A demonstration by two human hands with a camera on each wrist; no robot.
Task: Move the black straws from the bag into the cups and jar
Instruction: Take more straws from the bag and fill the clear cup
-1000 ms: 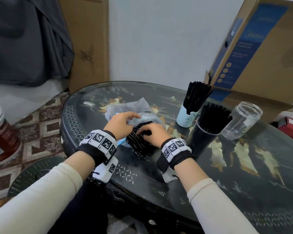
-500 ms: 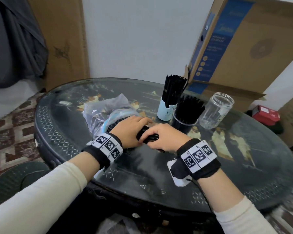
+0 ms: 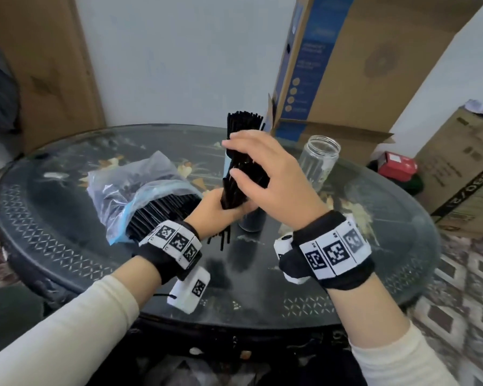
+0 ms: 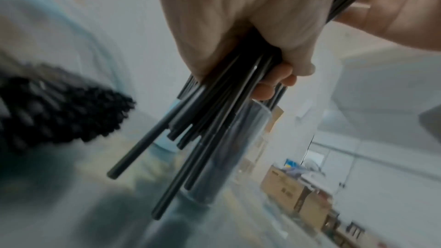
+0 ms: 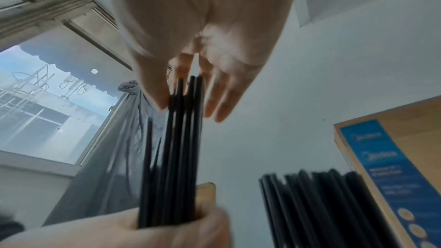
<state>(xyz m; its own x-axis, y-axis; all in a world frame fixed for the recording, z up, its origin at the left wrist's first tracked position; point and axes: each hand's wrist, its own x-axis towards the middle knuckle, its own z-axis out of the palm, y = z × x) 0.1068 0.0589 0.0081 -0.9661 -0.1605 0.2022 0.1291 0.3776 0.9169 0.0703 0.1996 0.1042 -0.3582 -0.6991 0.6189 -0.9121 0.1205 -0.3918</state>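
A bundle of black straws (image 3: 234, 193) stands nearly upright above the table, its lower ends uneven. My left hand (image 3: 229, 207) grips the bundle low down (image 4: 214, 120). My right hand (image 3: 234, 157) holds the bundle's top between thumb and fingers (image 5: 176, 157). To the left lies the clear plastic bag (image 3: 140, 185), with more black straws sticking out of its mouth. Behind my hands stands a pale blue cup (image 3: 227, 162) full of straws (image 3: 244, 121). A clear cup (image 3: 251, 221) of straws is mostly hidden. The glass jar (image 3: 321, 162) at the right is empty.
The round black table (image 3: 67, 232) has a patterned rim. A large cardboard box with a blue side (image 3: 346, 65) leans behind the jar. A small red box (image 3: 399, 165) and a brown carton (image 3: 469, 168) sit on the floor at the right.
Both hands have lifted a bundle of straws away from the bag and turned it from lying flat to nearly upright. The right hand has moved to the bundle's top.
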